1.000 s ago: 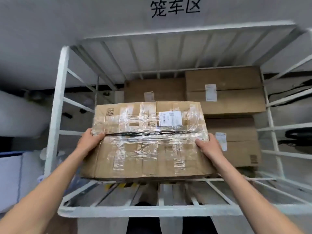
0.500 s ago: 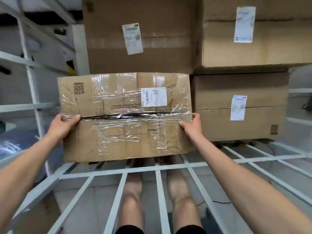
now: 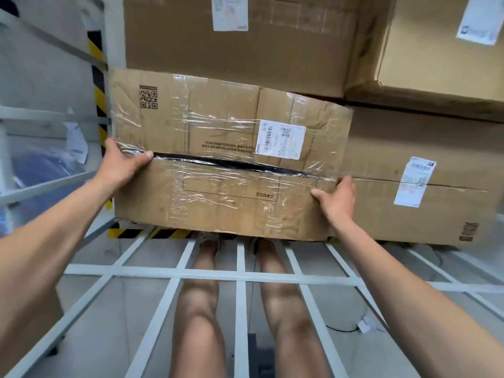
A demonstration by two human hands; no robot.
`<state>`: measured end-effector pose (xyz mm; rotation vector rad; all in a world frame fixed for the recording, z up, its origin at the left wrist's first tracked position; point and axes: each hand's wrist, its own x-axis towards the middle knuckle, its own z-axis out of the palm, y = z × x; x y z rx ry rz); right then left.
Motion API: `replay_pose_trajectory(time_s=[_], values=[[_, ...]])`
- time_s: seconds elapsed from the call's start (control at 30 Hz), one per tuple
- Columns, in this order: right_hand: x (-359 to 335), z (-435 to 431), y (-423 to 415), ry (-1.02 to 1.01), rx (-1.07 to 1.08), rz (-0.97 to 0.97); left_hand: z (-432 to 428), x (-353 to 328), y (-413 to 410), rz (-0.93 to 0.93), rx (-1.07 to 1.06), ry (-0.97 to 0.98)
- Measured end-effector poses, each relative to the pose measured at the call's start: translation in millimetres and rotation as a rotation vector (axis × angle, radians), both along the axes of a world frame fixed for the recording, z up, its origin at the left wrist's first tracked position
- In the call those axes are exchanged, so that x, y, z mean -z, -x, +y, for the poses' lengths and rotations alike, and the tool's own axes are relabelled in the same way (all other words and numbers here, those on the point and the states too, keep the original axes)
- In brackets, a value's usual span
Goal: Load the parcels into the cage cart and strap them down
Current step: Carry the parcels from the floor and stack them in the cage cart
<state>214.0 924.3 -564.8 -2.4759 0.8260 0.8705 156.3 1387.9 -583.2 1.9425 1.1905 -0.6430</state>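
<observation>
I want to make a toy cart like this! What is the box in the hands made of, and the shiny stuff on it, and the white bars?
The box is brown cardboard, dull and creased, with folded flaps. The shiny stuff looks like clear plastic tape, glossy and wrinkled, catching the light. The white bars are probably metal painted white, smooth and straight, though the picture can't prove it.

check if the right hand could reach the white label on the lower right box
Probably yes: the label faces out uncovered just beside the right hand, though that hand grips the taped parcel.
</observation>
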Motion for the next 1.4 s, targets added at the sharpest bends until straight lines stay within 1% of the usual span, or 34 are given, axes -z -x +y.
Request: replay_pose_trajectory(time_s=[0.1,0.2,0.27,0.3,0.4,0.5,0.6,0.7,0.77,0.87,0.93,1.03,1.17,1.3,1.33,1.4], values=[[-6,5,1,0.008,0.010,0.003,0,-7,-9,0.089,0.023,0.029],[-22,6,-5,0.018,-0.030,-0.046,-7,-29,-22,0.272,0.052,0.076],[-39,8,-23,-0.043,-0.052,-0.126,-15,-49,-28,0.387,0.177,0.082],[-50,11,-35,-0.093,-0.051,-0.163,-21,-61,-31,0.400,0.260,0.090],[-90,29,-62,-0.191,-0.069,-0.196,-52,-104,-42,0.317,0.449,0.111],[-144,53,-53,-0.241,-0.060,-0.159,-97,-164,-52,0.167,0.578,0.110],[-202,76,-18,-0.288,-0.036,-0.108,-133,-224,-51,0.110,0.697,0.161],[-265,82,26,-0.277,-0.067,-0.068,-163,-291,-43,0.074,0.782,0.191],[-310,77,54,-0.278,-0.077,-0.085,-184,-336,-33,0.039,0.834,0.187],[-367,58,88,-0.253,-0.056,-0.162,-224,-392,-12,0.009,0.900,0.182],[-403,35,111,-0.217,-0.004,-0.226,-263,-428,4,-0.024,0.961,0.197],[-445,-11,144,-0.176,0.129,-0.332,-332,-472,25,-0.079,1.045,0.256],[-493,-90,192,-0.140,0.378,-0.480,-439,-523,55,-0.124,1.120,0.331],[-520,-163,246,-0.102,0.577,-0.602,-538,-551,89,-0.185,1.214,0.387],[-527,-187,270,-0.084,0.630,-0.621,-569,-559,107,-0.215,1.236,0.396],[-537,-215,297,-0.049,0.670,-0.644,-605,-564,127,-0.261,1.231,0.424]])
